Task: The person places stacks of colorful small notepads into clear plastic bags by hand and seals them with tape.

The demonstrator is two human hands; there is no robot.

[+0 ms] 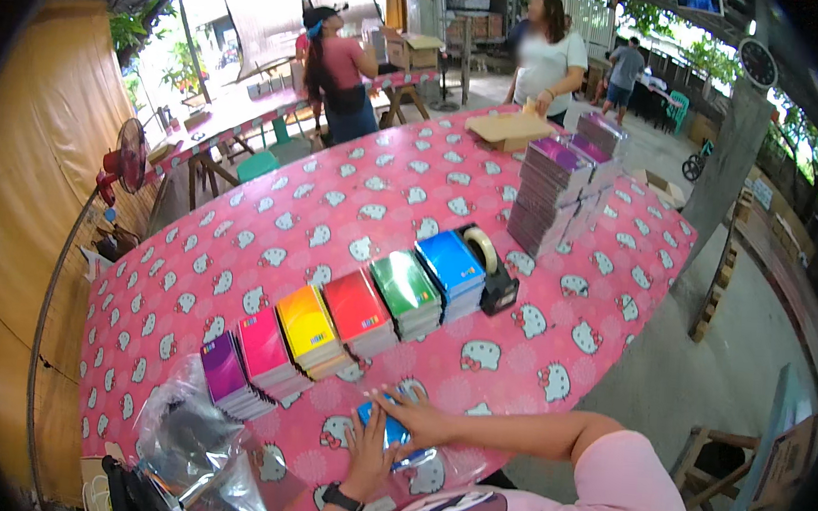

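Note:
A blue notebook (395, 431) lies on the table close to me, partly hidden under my hands, with what looks like clear plastic around its near end. My left hand (369, 452) rests along its left side, fingers stretched out. Across its top and far end lies my right hand (422, 420), fingers extended and flat. Beyond them runs a row of notebook stacks: purple (224, 366), pink (265, 340), yellow (308, 321), red (360, 306), green (407, 282) and blue (451, 262).
A black tape dispenser (495, 286) stands against the blue stack. Clear plastic bags (197, 441) lie at the near left. Tall piles of packed notebooks (549, 190) and a flat cardboard box (507, 131) occupy the far right. Other people (338, 82) stand beyond the pink table (335, 221).

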